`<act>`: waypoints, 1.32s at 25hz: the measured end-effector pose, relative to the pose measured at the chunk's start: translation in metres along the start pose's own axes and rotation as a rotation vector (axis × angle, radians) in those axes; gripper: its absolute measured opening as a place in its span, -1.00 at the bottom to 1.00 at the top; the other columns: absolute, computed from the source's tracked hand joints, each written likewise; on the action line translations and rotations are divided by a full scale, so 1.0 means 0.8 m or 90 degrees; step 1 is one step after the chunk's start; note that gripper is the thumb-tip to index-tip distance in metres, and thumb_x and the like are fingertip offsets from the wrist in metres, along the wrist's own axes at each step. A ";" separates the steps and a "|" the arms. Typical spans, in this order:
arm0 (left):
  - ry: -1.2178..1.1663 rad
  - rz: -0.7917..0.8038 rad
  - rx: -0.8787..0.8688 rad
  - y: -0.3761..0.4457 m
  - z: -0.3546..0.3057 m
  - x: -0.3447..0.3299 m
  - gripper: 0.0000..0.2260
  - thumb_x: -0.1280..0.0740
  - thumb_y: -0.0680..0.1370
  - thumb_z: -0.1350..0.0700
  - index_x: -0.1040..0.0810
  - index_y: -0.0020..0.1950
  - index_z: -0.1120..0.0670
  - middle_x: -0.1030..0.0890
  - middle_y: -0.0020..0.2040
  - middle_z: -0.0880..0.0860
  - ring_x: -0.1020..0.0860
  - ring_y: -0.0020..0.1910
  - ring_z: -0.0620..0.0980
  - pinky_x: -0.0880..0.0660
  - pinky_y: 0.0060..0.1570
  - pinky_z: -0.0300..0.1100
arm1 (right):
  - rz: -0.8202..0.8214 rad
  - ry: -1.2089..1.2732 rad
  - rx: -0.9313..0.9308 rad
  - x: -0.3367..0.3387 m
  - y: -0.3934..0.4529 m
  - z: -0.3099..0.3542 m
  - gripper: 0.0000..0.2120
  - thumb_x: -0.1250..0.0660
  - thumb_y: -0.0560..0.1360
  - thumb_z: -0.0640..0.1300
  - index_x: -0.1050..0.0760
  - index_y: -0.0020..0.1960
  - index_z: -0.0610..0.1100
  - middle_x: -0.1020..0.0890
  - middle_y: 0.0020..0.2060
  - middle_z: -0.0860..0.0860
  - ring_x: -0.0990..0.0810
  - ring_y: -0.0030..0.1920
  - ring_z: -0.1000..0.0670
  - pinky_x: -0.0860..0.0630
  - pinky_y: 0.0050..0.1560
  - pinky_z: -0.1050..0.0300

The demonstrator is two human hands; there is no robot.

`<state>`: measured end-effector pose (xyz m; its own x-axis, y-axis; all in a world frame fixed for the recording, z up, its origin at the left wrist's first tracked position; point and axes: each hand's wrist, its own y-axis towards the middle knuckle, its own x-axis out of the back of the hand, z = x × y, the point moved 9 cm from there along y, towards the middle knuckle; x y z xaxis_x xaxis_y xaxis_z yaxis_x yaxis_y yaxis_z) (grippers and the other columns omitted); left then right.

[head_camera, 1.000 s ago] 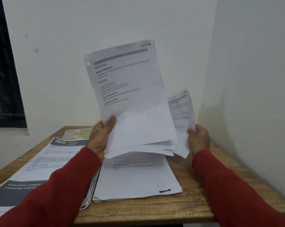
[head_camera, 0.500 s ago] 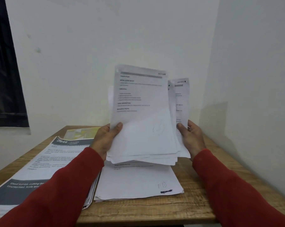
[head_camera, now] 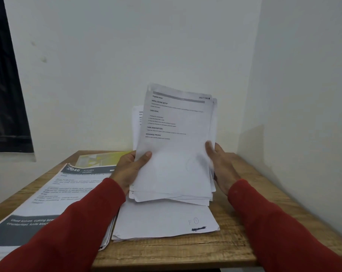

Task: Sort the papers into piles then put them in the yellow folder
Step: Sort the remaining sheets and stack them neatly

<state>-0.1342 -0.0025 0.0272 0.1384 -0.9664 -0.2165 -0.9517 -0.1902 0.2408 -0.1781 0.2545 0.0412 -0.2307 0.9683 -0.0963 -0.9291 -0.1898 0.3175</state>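
Note:
I hold a stack of white printed papers (head_camera: 176,154) upright above the table. My left hand (head_camera: 131,169) grips its left edge, thumb across the front sheet. My right hand (head_camera: 223,165) presses against the stack's right edge with its fingers fairly straight and blurred. Below the stack lies a flat pile of white sheets (head_camera: 164,222) with a handwritten mark near its front corner. To the left lies a pile of sheets with dark grey headers (head_camera: 54,199). The yellow folder (head_camera: 101,159) lies at the back left, partly under that pile.
The wooden table (head_camera: 244,232) stands in a corner, with white walls behind and to the right. A dark window (head_camera: 7,95) is on the left wall. The table's front edge runs close to my sleeves.
My right hand brought its separate sheets in against the main stack, and the whole stack dropped lower and straightened between both hands.

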 end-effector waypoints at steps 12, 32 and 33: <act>-0.016 0.083 -0.069 -0.005 -0.014 -0.024 -0.76 -0.29 0.64 0.15 -0.61 0.29 0.06 -0.69 0.16 0.11 -0.67 0.04 0.05 -0.64 0.02 -0.11 | -0.077 0.010 0.063 0.011 0.000 0.006 -0.73 -0.28 0.62 -0.29 -0.51 0.30 -0.16 -0.71 0.12 -0.08 -0.69 0.11 -0.10 -0.66 0.05 0.09; 0.101 -0.153 -0.160 0.017 -0.019 0.045 -0.60 -0.20 0.63 0.37 -0.66 0.16 -0.08 -0.63 0.24 -0.04 -0.57 0.27 -0.02 -0.45 0.38 0.03 | -0.352 -0.104 0.070 0.101 0.004 0.010 -0.65 -0.13 0.67 -0.24 -0.59 0.29 -0.01 -0.69 0.08 0.03 -0.67 0.08 -0.04 -0.60 0.14 0.06; 0.071 -0.170 -0.163 0.016 -0.022 0.049 -0.59 -0.21 0.62 0.36 -0.68 0.14 -0.09 -0.63 0.23 -0.06 -0.58 0.26 -0.03 -0.47 0.36 0.02 | -0.397 -0.142 0.070 0.109 -0.001 0.012 -0.63 -0.11 0.66 -0.26 -0.59 0.30 -0.02 -0.68 0.11 0.01 -0.65 0.10 -0.05 -0.56 0.19 0.07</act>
<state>-0.1357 -0.0458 0.0386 0.4147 -0.8871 -0.2027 -0.7806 -0.4613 0.4219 -0.1948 0.3410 0.0419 0.4164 0.9037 -0.0994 -0.8311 0.4227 0.3614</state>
